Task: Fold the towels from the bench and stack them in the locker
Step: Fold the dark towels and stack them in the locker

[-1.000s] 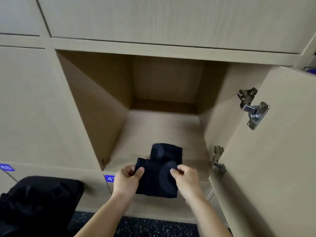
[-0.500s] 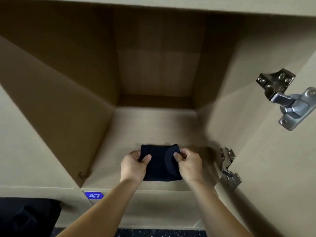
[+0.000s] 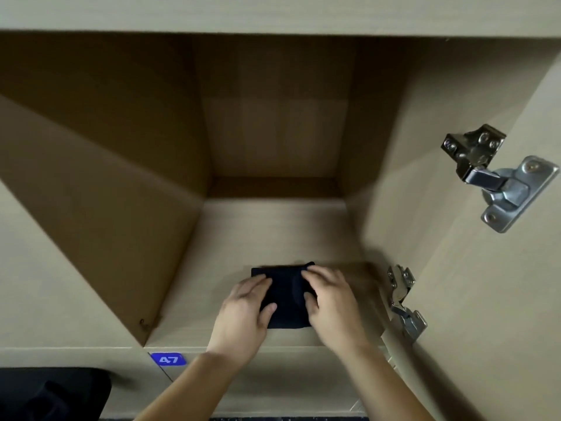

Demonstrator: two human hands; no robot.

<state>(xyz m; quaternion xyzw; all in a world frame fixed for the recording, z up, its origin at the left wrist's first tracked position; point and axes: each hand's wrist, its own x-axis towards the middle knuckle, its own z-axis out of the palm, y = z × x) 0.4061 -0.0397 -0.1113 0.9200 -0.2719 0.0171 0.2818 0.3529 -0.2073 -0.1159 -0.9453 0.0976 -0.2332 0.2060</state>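
Soft light enters from the front, so the locker's floor is pale while its left wall and back sink into brown shadow. The upper hinge glints. Wide-angle distortion bends the edges, and everything looks slightly blurred.

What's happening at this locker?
A person is putting a folded dark towel in the locker. It lies on the floor near the front edge. The left hand and right hand both rest flat on it, one on each side. The door stands open on the right.
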